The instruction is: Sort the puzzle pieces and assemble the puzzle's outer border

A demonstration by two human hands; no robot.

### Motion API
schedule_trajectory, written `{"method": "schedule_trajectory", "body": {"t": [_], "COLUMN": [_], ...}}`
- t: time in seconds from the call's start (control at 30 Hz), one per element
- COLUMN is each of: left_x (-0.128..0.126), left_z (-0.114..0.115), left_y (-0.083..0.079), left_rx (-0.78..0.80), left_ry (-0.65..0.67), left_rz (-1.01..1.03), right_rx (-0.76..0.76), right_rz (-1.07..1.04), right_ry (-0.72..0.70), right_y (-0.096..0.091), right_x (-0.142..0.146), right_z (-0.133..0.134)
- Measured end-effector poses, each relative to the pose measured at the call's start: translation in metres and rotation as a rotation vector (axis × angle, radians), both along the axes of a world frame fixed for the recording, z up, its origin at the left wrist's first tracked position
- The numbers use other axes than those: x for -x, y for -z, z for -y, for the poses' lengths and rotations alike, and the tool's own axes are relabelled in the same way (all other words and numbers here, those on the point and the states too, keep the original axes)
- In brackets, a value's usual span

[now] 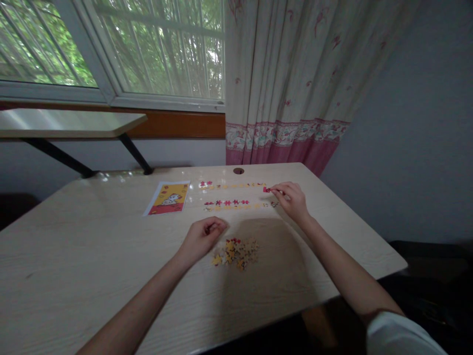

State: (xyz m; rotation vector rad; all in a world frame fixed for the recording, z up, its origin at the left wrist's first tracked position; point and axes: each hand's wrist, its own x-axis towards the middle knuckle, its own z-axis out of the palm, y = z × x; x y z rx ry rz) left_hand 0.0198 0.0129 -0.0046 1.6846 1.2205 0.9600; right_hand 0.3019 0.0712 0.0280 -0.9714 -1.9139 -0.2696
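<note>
My right hand (291, 199) pinches a red jigsaw puzzle piece (266, 189) at the right end of the far row of pieces. On the table, my left hand (204, 235) rests with its fingers curled; whether anything is in them is hidden. Close to its right lies a loose pile of jigsaw pieces (238, 254), some yellow, some red, many plain brown side up. Beyond both hands, yellow and red pieces are laid out in lines: a far row of yellow pieces (236, 186), and a nearer row of red pieces (228, 203) with yellow ones below it.
A printed picture sheet (168, 198) with a white spotted animal on yellow and red lies left of the rows. The wooden table (92, 256) has a round cable hole (238, 171) at its back edge. A raised shelf (70, 123) stands back left, and a curtain (284, 98) hangs behind.
</note>
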Motion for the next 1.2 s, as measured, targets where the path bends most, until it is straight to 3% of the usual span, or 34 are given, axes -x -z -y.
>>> {"method": "schedule_trajectory", "body": {"t": [0.6,0.83,1.2], "left_x": [-0.001,-0.005,-0.007], "left_z": [0.0,0.001,0.004], "left_y": [0.0,-0.001,-0.003], "left_rx": [-0.001,0.036,0.053], "left_ry": [0.022,0.024,0.051], "left_rz": [-0.028,-0.046,-0.048], "right_rx": [0.048,0.146,0.417], "right_rz": [0.034,-0.061,0.154], "right_ry": [-0.003,-0.068,-0.144], "right_y": [0.003,0.002,0.006], "right_x": [-0.011,0.003,0.049], "right_z": [-0.006,-0.007,-0.065]}}
